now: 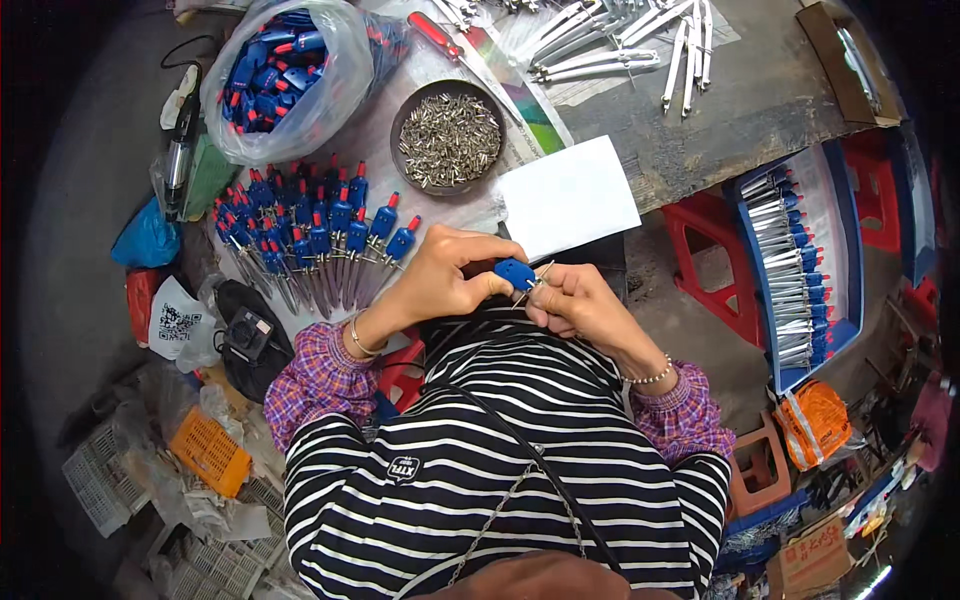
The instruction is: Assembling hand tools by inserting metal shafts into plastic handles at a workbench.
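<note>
In front of my body, my left hand point(455, 275) is closed on a small blue plastic handle point(515, 274). My right hand point(583, 308) pinches the thin metal part at the handle's right end, where a slim rod sticks out crosswise. Fingers cover much of this joint. To the left, beside my left hand, several blue handles with red tips and metal shafts point(340, 225) lie fanned out on the table. Beyond my hands lies a white sheet of card point(570, 197). A round dark bowl point(398, 135) full of small metal pins stands behind the left hand.
A clear plastic bag point(350, 75) of blue parts stands at the far left, near a red-handled screwdriver point(436, 36). White metal arms point(600, 60) lie at the back. On the right, a blue tray point(850, 240) of similar pieces sits by red stools point(710, 265).
</note>
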`<act>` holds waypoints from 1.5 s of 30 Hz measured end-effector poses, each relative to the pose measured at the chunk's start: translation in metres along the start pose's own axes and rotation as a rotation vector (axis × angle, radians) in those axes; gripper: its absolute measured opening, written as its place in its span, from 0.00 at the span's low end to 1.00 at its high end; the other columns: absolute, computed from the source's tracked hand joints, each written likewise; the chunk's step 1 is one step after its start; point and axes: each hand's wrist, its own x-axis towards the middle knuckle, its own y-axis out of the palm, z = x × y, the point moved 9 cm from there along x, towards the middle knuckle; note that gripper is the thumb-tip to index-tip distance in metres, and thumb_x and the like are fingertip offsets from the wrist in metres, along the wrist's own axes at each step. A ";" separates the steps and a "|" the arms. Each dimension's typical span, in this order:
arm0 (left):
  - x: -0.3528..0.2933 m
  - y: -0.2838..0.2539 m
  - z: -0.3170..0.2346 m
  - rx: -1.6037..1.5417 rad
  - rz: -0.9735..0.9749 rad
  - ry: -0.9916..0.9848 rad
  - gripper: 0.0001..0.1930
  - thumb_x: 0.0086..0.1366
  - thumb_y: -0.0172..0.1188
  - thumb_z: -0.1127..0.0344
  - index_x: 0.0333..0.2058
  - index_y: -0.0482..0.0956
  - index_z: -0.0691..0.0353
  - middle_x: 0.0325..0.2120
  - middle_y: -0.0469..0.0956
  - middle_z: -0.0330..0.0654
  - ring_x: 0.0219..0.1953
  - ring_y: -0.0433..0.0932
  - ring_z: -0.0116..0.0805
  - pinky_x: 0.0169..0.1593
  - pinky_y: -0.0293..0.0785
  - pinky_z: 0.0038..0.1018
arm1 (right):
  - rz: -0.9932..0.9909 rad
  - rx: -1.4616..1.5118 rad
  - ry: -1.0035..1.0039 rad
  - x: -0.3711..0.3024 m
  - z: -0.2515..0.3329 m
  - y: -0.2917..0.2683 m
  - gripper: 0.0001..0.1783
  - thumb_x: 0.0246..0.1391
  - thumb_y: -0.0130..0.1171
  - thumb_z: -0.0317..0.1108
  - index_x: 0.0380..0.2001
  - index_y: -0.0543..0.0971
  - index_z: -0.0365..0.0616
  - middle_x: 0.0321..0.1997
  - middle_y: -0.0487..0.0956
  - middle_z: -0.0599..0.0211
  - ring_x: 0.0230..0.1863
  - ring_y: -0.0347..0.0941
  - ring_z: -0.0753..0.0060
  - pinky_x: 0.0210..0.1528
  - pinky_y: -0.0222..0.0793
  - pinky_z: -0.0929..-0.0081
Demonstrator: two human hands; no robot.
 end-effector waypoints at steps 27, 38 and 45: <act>-0.002 0.004 -0.005 -0.041 0.092 0.016 0.13 0.48 0.65 0.73 0.34 0.80 0.69 0.23 0.80 0.46 0.23 0.79 0.32 0.28 0.72 0.23 | 0.044 0.037 0.032 0.000 -0.008 0.005 0.07 0.59 0.50 0.28 0.32 0.75 0.35 0.18 0.71 0.74 0.13 0.53 0.92 0.14 0.44 0.91; 0.003 -0.002 -0.006 -0.022 0.126 0.047 0.14 0.46 0.65 0.74 0.34 0.80 0.69 0.24 0.80 0.47 0.25 0.80 0.34 0.28 0.73 0.23 | 0.069 0.017 0.006 0.003 -0.001 0.007 0.08 0.58 0.50 0.31 0.30 0.74 0.36 0.19 0.71 0.74 0.13 0.54 0.92 0.14 0.46 0.91; 0.004 -0.008 -0.009 0.012 0.076 0.065 0.16 0.44 0.66 0.75 0.35 0.80 0.68 0.23 0.80 0.46 0.24 0.80 0.33 0.28 0.73 0.23 | 0.042 -0.046 -0.038 0.004 0.006 0.003 0.09 0.58 0.51 0.31 0.28 0.74 0.37 0.20 0.72 0.74 0.15 0.57 0.91 0.16 0.49 0.90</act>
